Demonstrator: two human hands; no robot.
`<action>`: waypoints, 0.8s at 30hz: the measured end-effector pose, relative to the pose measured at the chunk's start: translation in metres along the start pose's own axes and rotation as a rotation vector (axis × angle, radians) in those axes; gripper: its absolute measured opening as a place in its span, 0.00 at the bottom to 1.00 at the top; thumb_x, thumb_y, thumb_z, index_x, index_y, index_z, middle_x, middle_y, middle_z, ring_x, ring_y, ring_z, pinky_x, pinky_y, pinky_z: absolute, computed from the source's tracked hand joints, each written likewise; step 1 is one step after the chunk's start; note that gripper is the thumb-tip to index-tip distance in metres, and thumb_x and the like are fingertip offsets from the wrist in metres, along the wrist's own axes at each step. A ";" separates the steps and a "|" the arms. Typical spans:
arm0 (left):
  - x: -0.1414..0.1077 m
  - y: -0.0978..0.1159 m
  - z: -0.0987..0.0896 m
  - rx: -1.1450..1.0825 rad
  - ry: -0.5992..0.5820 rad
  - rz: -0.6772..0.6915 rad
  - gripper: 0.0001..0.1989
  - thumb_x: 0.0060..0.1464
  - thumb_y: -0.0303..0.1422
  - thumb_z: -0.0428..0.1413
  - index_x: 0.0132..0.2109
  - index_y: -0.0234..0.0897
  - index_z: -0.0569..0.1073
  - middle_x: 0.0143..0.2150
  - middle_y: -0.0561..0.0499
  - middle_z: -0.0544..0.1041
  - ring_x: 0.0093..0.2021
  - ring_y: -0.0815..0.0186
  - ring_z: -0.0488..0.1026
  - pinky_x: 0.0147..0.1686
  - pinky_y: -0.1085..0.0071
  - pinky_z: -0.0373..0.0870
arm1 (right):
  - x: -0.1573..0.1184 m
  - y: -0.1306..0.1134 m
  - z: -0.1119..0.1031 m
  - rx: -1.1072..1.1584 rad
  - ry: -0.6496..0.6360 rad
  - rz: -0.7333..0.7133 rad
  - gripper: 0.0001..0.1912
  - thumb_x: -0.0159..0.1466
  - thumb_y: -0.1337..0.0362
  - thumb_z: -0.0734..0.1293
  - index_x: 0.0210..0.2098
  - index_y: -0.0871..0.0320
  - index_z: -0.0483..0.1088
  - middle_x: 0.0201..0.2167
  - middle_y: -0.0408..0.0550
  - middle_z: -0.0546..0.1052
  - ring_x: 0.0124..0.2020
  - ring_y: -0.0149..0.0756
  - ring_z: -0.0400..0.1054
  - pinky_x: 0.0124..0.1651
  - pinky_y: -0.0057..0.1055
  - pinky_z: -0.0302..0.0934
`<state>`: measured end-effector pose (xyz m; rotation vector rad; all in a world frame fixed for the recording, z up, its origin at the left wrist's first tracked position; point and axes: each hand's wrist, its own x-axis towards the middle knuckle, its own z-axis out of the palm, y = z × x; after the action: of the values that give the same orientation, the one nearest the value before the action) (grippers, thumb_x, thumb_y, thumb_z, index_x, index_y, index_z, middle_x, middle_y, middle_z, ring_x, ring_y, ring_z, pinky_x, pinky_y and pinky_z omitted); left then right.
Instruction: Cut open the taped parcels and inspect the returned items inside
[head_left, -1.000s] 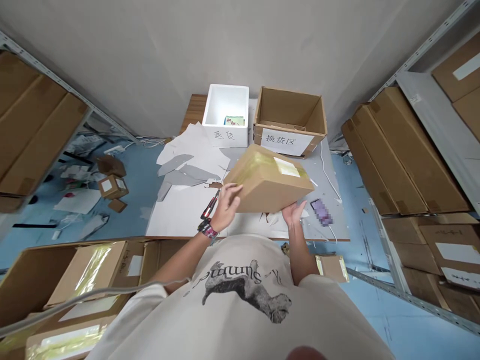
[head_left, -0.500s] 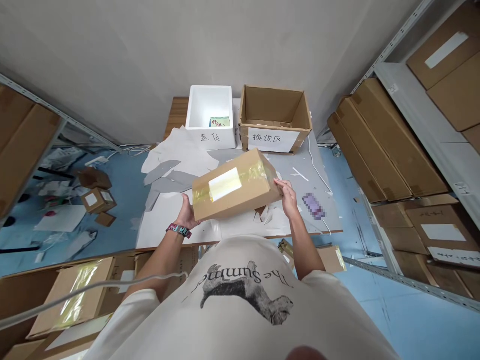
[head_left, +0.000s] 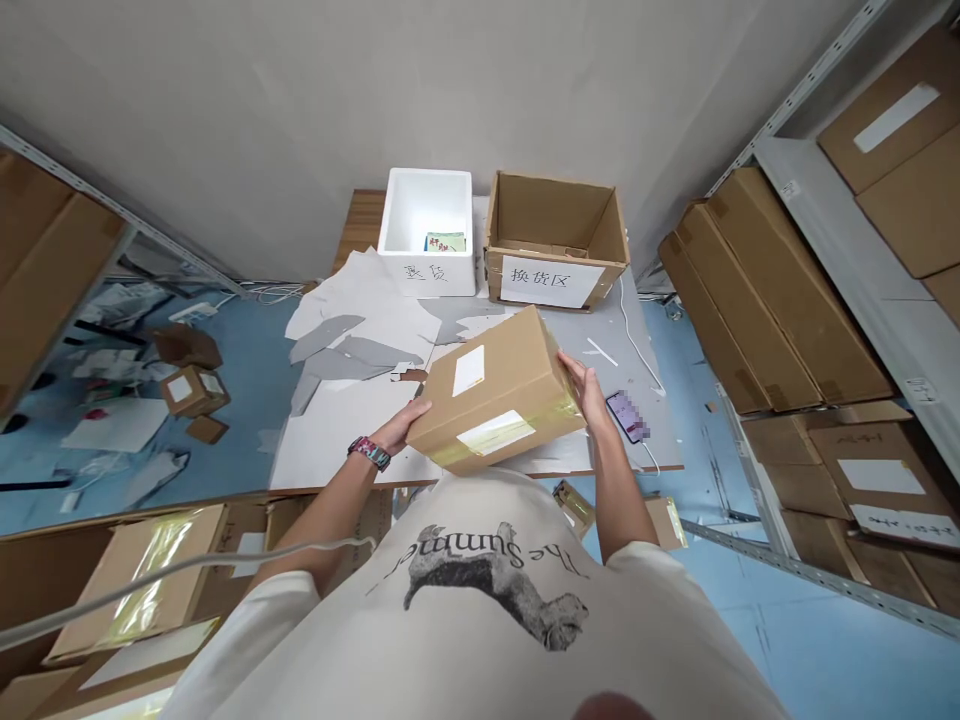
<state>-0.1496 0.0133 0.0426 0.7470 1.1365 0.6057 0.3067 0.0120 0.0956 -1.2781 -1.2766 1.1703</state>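
Between my two hands is a sealed brown cardboard box (head_left: 495,370), tilted and held over the near part of the table. Two white labels show on it, the nearer one under yellowish tape. My left hand (head_left: 403,424), with a patterned band at the wrist, grips its left end. At the right end my right hand (head_left: 586,392) presses on the side, its fingers partly behind the box. Grey and white paper sheets cover much of the table (head_left: 322,440). A phone (head_left: 628,416) on a white cable lies just right of my right hand.
At the back of the table stand a white foam box (head_left: 427,275) with a small green packet (head_left: 445,242) inside and an open carton (head_left: 555,280) with a handwritten sign. Shelves of cartons (head_left: 772,300) rise on the right. More boxes (head_left: 142,570) sit low at left.
The held box has turned, bringing another labelled face up and the taped face toward me. Both hands have shifted slightly right with it.
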 end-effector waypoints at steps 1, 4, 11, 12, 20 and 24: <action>0.000 -0.005 0.004 0.010 -0.024 0.026 0.47 0.53 0.59 0.78 0.71 0.41 0.79 0.66 0.36 0.86 0.64 0.44 0.86 0.63 0.50 0.85 | 0.003 -0.001 -0.004 -0.020 -0.004 0.020 0.52 0.75 0.19 0.53 0.75 0.48 0.78 0.81 0.48 0.73 0.85 0.53 0.61 0.89 0.52 0.49; 0.004 -0.020 0.013 0.044 -0.042 0.134 0.50 0.49 0.50 0.82 0.74 0.43 0.75 0.69 0.36 0.84 0.71 0.42 0.81 0.71 0.45 0.80 | 0.009 -0.003 -0.014 -0.077 -0.021 0.068 0.48 0.75 0.21 0.62 0.75 0.47 0.78 0.79 0.50 0.75 0.84 0.54 0.63 0.89 0.55 0.49; 0.035 -0.044 0.007 -0.017 0.194 0.420 0.53 0.43 0.34 0.77 0.73 0.48 0.64 0.72 0.41 0.79 0.69 0.51 0.79 0.68 0.51 0.79 | 0.003 0.023 -0.001 0.003 -0.077 0.063 0.52 0.63 0.49 0.80 0.83 0.44 0.65 0.85 0.51 0.66 0.87 0.53 0.58 0.86 0.57 0.55; 0.039 -0.047 0.004 -0.029 0.216 0.419 0.49 0.42 0.33 0.75 0.70 0.48 0.65 0.69 0.43 0.81 0.66 0.53 0.81 0.64 0.54 0.80 | 0.001 0.032 0.004 0.011 -0.054 0.076 0.52 0.60 0.52 0.79 0.82 0.45 0.67 0.84 0.53 0.68 0.86 0.53 0.59 0.86 0.58 0.55; 0.052 -0.067 -0.003 0.080 0.262 0.332 0.24 0.52 0.42 0.70 0.52 0.43 0.71 0.53 0.46 0.86 0.53 0.58 0.82 0.56 0.60 0.79 | -0.036 0.085 0.026 0.168 0.313 0.403 0.44 0.65 0.28 0.62 0.71 0.45 0.71 0.76 0.57 0.77 0.67 0.51 0.79 0.61 0.48 0.78; 0.048 -0.075 -0.012 0.354 0.437 0.248 0.13 0.60 0.39 0.64 0.49 0.41 0.78 0.55 0.43 0.87 0.61 0.51 0.82 0.65 0.54 0.77 | -0.046 0.074 0.019 0.165 0.218 0.467 0.51 0.69 0.19 0.52 0.78 0.38 0.67 0.83 0.54 0.69 0.71 0.52 0.77 0.59 0.49 0.78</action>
<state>-0.1420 0.0062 -0.0467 1.1045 1.5923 0.8127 0.2952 -0.0343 0.0202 -1.5777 -0.7239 1.3793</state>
